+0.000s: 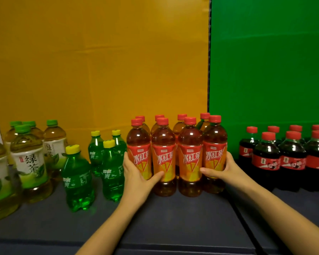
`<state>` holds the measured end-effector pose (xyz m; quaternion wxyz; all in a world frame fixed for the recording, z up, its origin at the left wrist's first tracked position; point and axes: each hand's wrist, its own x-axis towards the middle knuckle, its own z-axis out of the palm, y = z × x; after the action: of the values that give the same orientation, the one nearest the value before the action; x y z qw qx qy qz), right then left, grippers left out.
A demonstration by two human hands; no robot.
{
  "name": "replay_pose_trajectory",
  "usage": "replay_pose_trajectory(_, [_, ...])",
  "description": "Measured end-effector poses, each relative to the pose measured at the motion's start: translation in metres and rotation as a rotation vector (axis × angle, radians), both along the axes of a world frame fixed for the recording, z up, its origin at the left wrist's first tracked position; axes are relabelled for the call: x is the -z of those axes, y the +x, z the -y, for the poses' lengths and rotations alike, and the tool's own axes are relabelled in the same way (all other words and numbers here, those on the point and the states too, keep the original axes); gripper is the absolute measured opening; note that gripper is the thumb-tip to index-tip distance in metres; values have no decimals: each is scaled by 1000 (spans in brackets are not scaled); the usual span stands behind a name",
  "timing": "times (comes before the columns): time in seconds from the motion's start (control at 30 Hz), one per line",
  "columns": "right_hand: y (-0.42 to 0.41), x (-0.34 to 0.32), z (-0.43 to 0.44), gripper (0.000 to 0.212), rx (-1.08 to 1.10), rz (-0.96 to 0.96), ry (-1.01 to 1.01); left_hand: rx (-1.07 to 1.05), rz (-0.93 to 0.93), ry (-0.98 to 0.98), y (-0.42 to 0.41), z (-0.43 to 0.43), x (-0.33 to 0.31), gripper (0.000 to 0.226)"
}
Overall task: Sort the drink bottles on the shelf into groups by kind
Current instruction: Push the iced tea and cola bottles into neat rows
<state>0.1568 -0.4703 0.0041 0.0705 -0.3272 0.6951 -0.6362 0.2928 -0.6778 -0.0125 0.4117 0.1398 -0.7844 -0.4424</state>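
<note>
Head view: iced tea bottles (177, 153), red caps, amber liquid, stand mid-shelf in a tight block, two rows, four in front and four caps visible behind. Left hand (136, 168) is pressed flat against the outer left front bottle, thumb curling across to the second one. Right hand (226, 167) is pressed against the outer right front bottle, thumb on its label. Neither hand closes around a single bottle; both squeeze the block from its two ends.

Step, my read: squaring up and compacting the iced tea group, not picking anything. Sorting looks nearly done, since every kind already sits with its own.

Next move likely needs even inward pressure low on the labels so the tall bottles slide instead of tipping, then release. Back row is mostly hidden, can't tell if it's aligned.

Labels: iced tea wrap is red-orange, large white characters 冰红茶, lemon-slice graphic below.

Outward:
- green soda bottles (110, 170), yellow caps, just left of the left hand, four of them loosely spaced, one forward of the rest. White characters on them, too blurred to read surely.
- green tea bottles (31, 161), green caps, far left, label reads 绿茶.
- cola bottles (293, 159), red caps, dark liquid, right side, apart from the tea, two rows. Red label, writing not legible.

Shelf (164, 218) surface is dark blue-grey. Yellow backboard (99, 52) behind left and centre, green backboard (269, 52) behind the cola.
</note>
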Motion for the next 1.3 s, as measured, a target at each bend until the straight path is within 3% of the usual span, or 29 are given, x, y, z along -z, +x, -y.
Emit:
replay_pose_trajectory(0.13, [9,7,11,125,102,-61,-40,-48,-14,-41,-9,-3,5,138])
replay_pose_trajectory(0.23, [12,12,14,123,133,-107,-49,-80,-15,-80,-13,-3,8,143])
replay_pose_trajectory(0.67, [11,14,19,119,158,-126,-57,-111,25,-110,-15,-1,6,142])
replay_pose_trajectory(0.77, [14,12,12,121,247,-144,-40,-80,22,-130,-7,-1,6,131])
replay_pose_trajectory(0.83, [23,6,4,101,385,-276,-79,-27,22,-162,5,-3,8,120])
replay_pose_trajectory(0.87, [28,2,-1,80,432,-383,-136,-2,23,-187,12,-4,9,115])
replay_pose_trajectory(0.93, [38,-5,-10,42,445,-575,-219,15,16,-253,27,-4,14,98])
replay_pose_trajectory(0.97, [43,-8,-11,35,419,-629,-222,-3,5,-297,36,-3,17,85])
replay_pose_trajectory(1.03, [49,-11,-9,28,314,-656,-180,-99,-22,-397,52,5,20,60])
replay_pose_trajectory(1.17, [73,-17,18,29,107,-650,-33,-365,-140,-475,87,41,15,34])
replay_pose_trajectory(1.23, [86,-17,38,26,35,-645,32,-492,-170,-517,103,64,11,35])
replay_pose_trajectory(1.3, [99,-16,61,22,-36,-641,102,-569,-169,-498,113,85,9,50])
